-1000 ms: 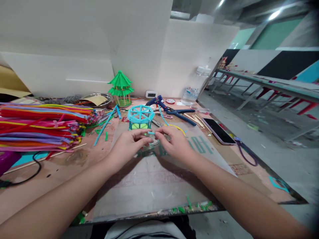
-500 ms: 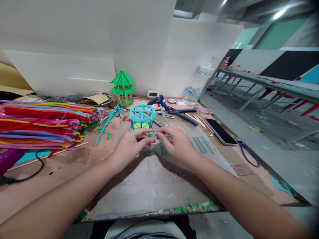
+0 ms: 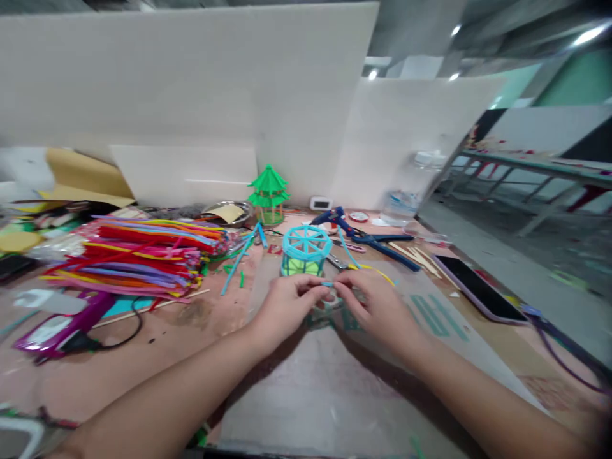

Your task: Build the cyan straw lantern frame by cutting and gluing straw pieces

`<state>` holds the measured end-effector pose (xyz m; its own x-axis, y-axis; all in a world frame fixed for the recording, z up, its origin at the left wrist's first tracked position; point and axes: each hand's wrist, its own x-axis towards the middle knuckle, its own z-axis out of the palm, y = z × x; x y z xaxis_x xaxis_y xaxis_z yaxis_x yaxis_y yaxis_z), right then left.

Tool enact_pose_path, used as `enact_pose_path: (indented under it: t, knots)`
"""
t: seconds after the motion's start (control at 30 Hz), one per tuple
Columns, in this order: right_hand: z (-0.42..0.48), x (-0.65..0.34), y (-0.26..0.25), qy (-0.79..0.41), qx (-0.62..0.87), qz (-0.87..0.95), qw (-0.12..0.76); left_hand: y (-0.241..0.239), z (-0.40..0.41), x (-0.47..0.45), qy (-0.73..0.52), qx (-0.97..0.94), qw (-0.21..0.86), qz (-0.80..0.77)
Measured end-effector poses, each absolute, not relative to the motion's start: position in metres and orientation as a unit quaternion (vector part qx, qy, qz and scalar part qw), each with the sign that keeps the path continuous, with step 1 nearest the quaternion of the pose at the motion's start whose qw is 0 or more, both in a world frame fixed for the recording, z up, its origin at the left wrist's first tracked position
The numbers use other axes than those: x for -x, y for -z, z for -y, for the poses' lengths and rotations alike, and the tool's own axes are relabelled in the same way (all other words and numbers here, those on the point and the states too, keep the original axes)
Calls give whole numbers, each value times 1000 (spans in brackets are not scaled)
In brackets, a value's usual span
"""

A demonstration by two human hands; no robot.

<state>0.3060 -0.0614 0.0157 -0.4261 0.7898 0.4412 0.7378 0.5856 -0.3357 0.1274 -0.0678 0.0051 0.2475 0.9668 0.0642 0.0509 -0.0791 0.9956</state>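
The pipe-cleaner piece (image 3: 327,284) is showing light blue, the hexagonal frame (image 3: 306,241) is glowing turquoise over a yellow-green block (image 3: 300,268), the pagoda (image 3: 268,190) is shining bright green, and the pipe-cleaner pile (image 3: 143,255) is streaking red, pink, purple, yellow and orange across the pinkish-brown counter (image 3: 191,325).

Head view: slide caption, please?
Left hand and right hand pinch a short blue piece before the blue hexagonal frame.

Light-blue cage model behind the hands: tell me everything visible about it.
The light-blue cage model looks built from fuzzy craft stems: a many-sided top rim with spokes meeting at a hub, upright posts below, and something yellow-green inside. It stands upright on the table, just beyond the left hand and right hand, which pinch a short blue piece in front of it; whether they touch it cannot be told.
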Motion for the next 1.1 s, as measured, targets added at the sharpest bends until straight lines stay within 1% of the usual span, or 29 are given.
enact_pose_path:
  t: [0.1,0.2,0.3,0.37,0.67,0.77,0.97,1.1]
  knots:
    - [59,-306,-14,-2,427,859,282,-6,64,-126,-433,-600,508,-441]
    - [58,-306,-11,33,410,866,284,-7,62,-123,-432,-625,465,-454]
    - [56,-306,-10,36,407,869,278,-6,62,-120,-429,-662,405,-463]
    - [56,-306,-9,27,404,869,283,-5,63,-119,-423,-674,385,-467]
    - [57,-304,-11,-66,446,833,322,-8,63,-120,-427,-678,394,-451]
    - [59,-303,-14,-75,460,823,325,-9,63,-121,-426,-644,442,-457]
    - [60,-304,-16,-89,472,815,323,-8,64,-121,-411,-632,473,-457]
    - [62,-305,-18,-100,464,819,323,-10,68,-122,-407,-631,470,-463]
